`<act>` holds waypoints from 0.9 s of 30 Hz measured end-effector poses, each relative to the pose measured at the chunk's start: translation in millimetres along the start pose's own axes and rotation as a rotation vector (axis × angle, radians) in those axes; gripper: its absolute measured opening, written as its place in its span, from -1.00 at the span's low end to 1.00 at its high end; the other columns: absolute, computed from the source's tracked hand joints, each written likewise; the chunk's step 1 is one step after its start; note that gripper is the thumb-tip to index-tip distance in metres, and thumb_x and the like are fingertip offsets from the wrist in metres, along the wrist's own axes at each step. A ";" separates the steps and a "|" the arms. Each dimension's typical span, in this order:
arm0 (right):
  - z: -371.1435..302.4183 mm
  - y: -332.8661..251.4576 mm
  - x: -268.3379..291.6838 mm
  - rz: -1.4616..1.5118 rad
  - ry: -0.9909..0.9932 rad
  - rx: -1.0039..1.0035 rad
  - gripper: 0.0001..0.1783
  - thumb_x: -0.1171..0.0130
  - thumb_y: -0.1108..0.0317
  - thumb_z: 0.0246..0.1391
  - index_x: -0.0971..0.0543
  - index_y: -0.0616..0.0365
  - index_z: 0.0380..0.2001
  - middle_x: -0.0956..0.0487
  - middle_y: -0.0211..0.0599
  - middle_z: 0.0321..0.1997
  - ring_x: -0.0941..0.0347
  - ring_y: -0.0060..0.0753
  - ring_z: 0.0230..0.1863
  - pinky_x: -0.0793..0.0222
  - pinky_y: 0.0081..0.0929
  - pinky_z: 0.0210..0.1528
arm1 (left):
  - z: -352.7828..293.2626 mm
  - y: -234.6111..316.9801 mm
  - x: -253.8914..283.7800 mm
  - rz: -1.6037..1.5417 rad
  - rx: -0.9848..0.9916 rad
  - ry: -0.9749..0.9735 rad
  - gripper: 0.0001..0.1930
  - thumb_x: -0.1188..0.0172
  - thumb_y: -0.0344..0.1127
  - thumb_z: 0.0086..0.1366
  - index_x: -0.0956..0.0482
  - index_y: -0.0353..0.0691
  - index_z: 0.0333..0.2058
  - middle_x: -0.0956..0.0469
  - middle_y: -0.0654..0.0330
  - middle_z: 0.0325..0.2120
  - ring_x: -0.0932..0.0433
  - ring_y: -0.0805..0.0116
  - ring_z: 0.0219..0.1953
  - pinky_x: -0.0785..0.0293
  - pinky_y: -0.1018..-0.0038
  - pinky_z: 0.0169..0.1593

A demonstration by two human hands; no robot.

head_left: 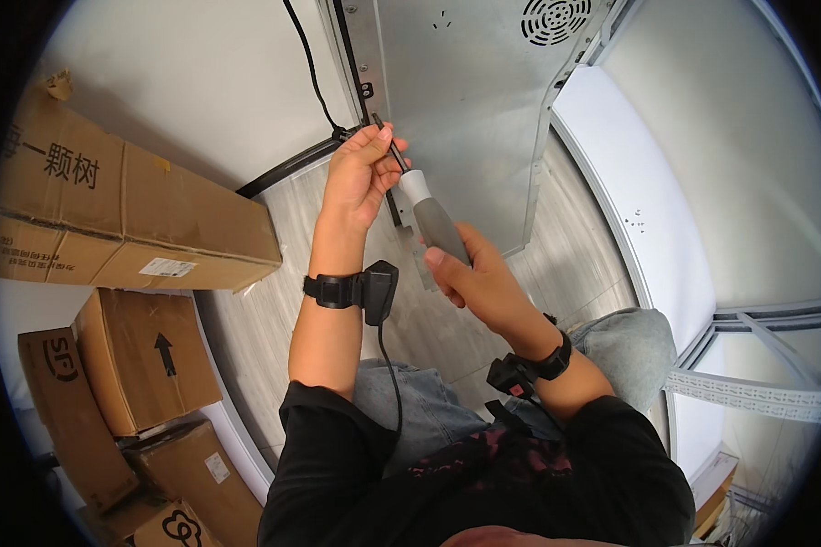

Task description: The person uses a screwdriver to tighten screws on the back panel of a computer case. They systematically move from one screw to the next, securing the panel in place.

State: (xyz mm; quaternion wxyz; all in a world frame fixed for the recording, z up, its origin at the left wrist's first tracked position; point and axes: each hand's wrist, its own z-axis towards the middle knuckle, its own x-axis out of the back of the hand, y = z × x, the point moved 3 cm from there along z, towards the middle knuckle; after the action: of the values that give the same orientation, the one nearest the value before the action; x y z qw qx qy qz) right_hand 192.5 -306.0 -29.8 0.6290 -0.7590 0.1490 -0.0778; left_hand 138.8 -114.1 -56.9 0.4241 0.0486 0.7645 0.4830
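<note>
My right hand is wrapped round the grey handle of a screwdriver, its thumb lying along the grip. The screwdriver has a white collar and a dark metal shaft, tilted up and to the left. Close to the far end of the shaft, the thumb and fingers of my left hand pinch it. Whether a small screw sits at the tip cannot be made out. Just beyond the tip stands a grey sheet-metal cabinet, with holes and a dark strip along its left edge.
Cardboard boxes are stacked on the left. A black cable hangs beside the cabinet's left edge. White panels and a perforated metal bar are on the right. Pale wood-look flooring lies below. Both wrists carry black strapped devices.
</note>
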 end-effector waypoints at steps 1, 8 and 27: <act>-0.5 -2.8 0.1 0.073 -0.056 -0.069 -0.58 -0.03 0.00 0.15 -0.42 0.20 -0.27 -0.33 -0.50 -0.63 -0.20 -0.72 -0.65 -0.10 -0.71 -0.63 | -0.7 0.8 -0.8 -0.001 -0.005 0.009 -0.84 -0.05 -0.36 0.28 -0.46 -0.22 -0.18 -0.56 0.22 -0.49 -0.54 0.43 -0.55 -0.51 0.58 -0.42; -5.8 -9.6 -0.5 0.202 -0.100 -0.088 -0.61 0.01 0.03 0.17 -0.46 0.17 -0.25 -0.33 -0.49 -0.63 -0.19 -0.71 -0.66 -0.09 -0.70 -0.64 | -4.3 0.9 -7.7 -0.018 -0.029 0.037 -0.70 -0.08 -0.36 0.28 -0.36 -0.26 -0.03 -0.54 0.24 -0.51 -0.52 0.51 -0.57 -0.43 0.65 -0.47; -20.4 -93.9 179.7 -0.440 0.038 -0.022 -0.62 -0.24 0.28 -0.05 -0.51 0.15 -0.13 -0.41 -0.52 -0.60 -0.25 -0.74 -0.65 -0.10 -0.74 -0.67 | -2.0 -51.0 -116.5 -0.079 -0.093 -0.110 -0.87 0.00 -0.37 0.32 -0.36 -0.25 -0.18 -0.52 0.07 -0.24 -0.59 0.34 -0.31 -0.56 0.59 -0.36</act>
State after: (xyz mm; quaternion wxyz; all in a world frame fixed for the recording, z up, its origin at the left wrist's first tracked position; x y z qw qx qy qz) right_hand 367.9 -367.8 53.5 0.5858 -0.7783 -0.0073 -0.2259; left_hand 228.5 -198.9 -26.3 0.4858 0.0251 0.7182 0.4975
